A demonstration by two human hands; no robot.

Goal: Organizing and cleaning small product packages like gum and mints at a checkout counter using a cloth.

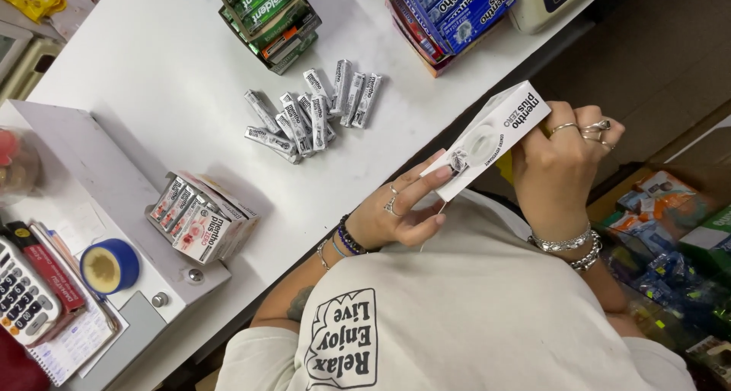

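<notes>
At the left edge of the white worktop (175,79), near the person, lie a calculator (23,300) and a spiral notebook (72,345), with a roll of blue tape (109,266) just to their right on a raised grey shelf (91,162). Right of the tape, on the same shelf, sits an open display box (202,220) packed with red-and-white sweet rolls. Further right and further away, a loose pile of silver sweet rolls (312,113) lies scattered on the worktop, some overlapping. Beyond the pile, at the far edge, stands a green display box (266,14), and to its right a blue display box (453,14).

Right of the pile, past the worktop's edge, the person holds a flat white carton (495,132) tilted, its lower end to the left and its upper end to the right, above a pale shirt. The left hand (396,212) (beaded bracelets at the wrist, a ring on one finger) pinches the carton's lower, near end, with one finger lying along its face. The right hand (563,166), wearing several rings and silver bracelets, is closed around the carton's upper right end, fingers curled over its edge. Both hands are clamped on the carton.

At the far right, low beside the person, bright snack packets (655,208) fill open cartons.
</notes>
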